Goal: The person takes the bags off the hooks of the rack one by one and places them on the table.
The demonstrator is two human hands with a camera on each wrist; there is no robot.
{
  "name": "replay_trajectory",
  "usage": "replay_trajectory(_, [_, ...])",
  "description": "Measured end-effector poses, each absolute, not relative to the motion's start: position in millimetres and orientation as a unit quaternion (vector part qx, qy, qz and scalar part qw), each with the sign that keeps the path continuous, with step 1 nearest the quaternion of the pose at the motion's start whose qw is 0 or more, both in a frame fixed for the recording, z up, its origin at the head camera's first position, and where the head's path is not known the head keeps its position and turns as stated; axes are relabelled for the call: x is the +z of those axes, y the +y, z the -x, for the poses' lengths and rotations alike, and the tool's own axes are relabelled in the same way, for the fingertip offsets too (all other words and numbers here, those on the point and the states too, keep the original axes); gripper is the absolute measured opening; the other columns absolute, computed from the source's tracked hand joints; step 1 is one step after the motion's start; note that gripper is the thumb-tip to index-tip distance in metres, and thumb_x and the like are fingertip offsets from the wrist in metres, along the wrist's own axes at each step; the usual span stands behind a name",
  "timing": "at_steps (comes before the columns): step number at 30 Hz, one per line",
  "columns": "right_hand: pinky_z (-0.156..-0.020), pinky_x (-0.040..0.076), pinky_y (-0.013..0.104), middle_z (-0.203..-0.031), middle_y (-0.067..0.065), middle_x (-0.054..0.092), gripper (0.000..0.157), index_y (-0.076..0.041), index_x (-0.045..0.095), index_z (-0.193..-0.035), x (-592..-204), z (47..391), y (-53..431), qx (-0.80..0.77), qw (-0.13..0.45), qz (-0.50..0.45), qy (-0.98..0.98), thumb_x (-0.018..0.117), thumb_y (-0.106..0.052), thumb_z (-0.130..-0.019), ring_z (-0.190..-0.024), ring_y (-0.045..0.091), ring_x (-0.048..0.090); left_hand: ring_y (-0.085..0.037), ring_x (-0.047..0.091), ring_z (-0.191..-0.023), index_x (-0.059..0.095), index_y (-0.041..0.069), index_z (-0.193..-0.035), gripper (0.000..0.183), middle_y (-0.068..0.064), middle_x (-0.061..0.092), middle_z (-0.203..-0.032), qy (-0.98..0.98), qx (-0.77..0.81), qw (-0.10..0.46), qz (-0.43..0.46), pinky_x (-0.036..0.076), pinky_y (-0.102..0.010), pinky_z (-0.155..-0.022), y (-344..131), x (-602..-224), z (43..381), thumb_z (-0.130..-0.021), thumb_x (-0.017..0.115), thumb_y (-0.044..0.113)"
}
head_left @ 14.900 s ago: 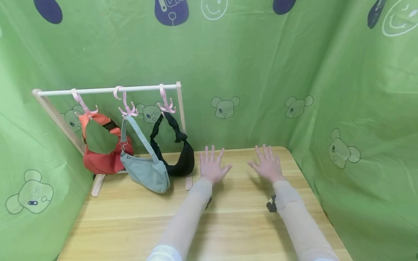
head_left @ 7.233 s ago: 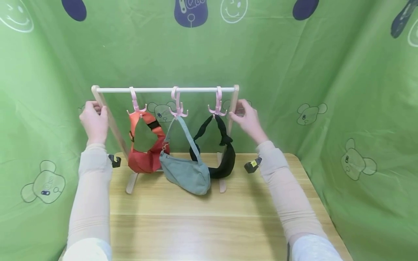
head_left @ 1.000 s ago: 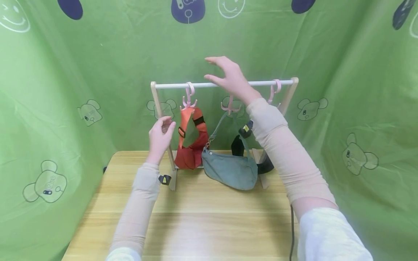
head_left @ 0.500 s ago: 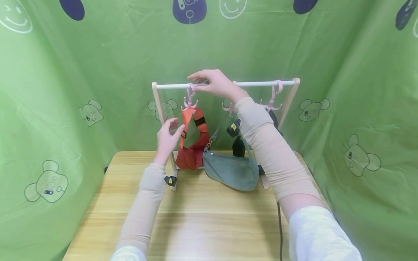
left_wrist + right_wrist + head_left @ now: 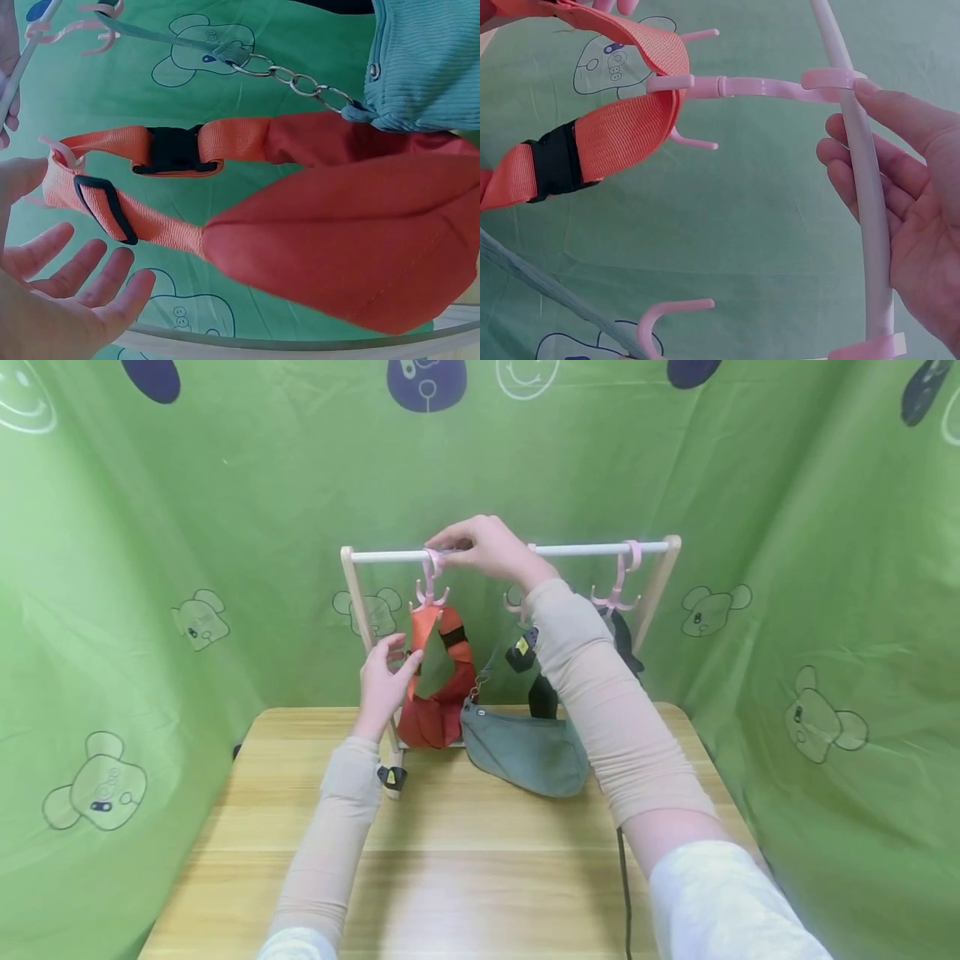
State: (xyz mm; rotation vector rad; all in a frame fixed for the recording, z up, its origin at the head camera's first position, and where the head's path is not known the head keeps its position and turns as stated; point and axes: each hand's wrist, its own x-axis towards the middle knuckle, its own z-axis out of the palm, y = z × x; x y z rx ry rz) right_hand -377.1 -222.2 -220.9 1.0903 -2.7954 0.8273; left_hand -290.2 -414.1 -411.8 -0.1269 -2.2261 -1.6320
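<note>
My left hand (image 5: pixel 384 689) is beside the orange strap (image 5: pixel 161 232) of a red bag (image 5: pixel 337 232), fingers spread and slightly bent; its thumb tip comes close to the strap, contact unclear. That strap hangs from a pink multi-prong hook (image 5: pixel 757 86) on a white rod (image 5: pixel 871 217). Up at the rod, my right hand (image 5: pixel 491 550) has its thumb on the hook's curved top, with its other fingers bent behind the rod. A blue-grey corduroy bag (image 5: pixel 525 752) with a chain link (image 5: pixel 296 81) hangs to the right, from the middle hook (image 5: pixel 516 604).
A black bag (image 5: pixel 543 697) hangs at the right hook (image 5: pixel 618 578), partly behind the right forearm. The wooden rack post (image 5: pixel 360 593) stands at the left hand. Beneath lies a wooden table (image 5: pixel 450 877); a green patterned curtain (image 5: pixel 300 468) surrounds it. A dark cable (image 5: pixel 625 893) runs by the right arm.
The rack with its bags has shifted right since the oldest frames. Over the last second, my right hand has moved left along the rod to the left hook; my left hand has neared the strap.
</note>
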Motion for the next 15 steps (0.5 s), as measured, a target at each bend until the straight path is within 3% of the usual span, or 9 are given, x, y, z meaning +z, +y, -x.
replay_trajectory(15, [-0.092, 0.053, 0.026, -0.118, 0.002, 0.072, 0.035, -0.017, 0.066, -0.125, -220.8, 372.7, -226.2, 0.273, 0.018, -0.342, -0.899, 0.067, -0.028, -0.092, -0.101, 0.011, 0.065, -0.032, 0.057, -0.122, 0.048, 0.007, -0.14, 0.059, -0.016, 0.053, -0.141, -0.807, -0.563, 0.174, 0.029, 0.05, -0.045, -0.102, -410.5, -409.4, 291.6, -0.09, 0.07, 0.028])
